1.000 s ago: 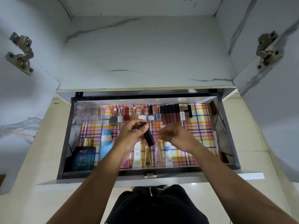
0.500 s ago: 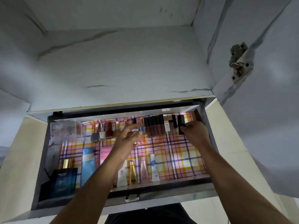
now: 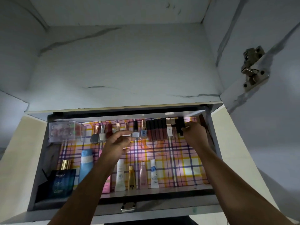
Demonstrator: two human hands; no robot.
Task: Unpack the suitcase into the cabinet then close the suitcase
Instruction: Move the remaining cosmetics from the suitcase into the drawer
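The cabinet's drawer (image 3: 162, 207) is pulled out and lined with plaid paper (image 3: 178, 159). Along its back stand nail polish bottles (image 3: 102, 135) and dark lip gloss tubes (image 3: 155, 130). At the right end of that row, my right hand (image 3: 194, 135) pinches a black tube (image 3: 179, 125) standing upright. My left hand (image 3: 118, 142) hovers over the middle of the drawer with relaxed fingers and holds nothing. The suitcase is not in view.
A clear box (image 3: 66, 130) sits at the back left. Along the front stand a blue perfume box (image 3: 62, 182), a light blue bottle (image 3: 86, 164) and several small tubes (image 3: 120, 176). Above the drawer is the cabinet shelf (image 3: 121, 70), with a door hinge (image 3: 253, 67) at the right.
The black tube passed from my left hand to my right, which carried it to the back right end of the row. My left hand now hovers with nothing in it.
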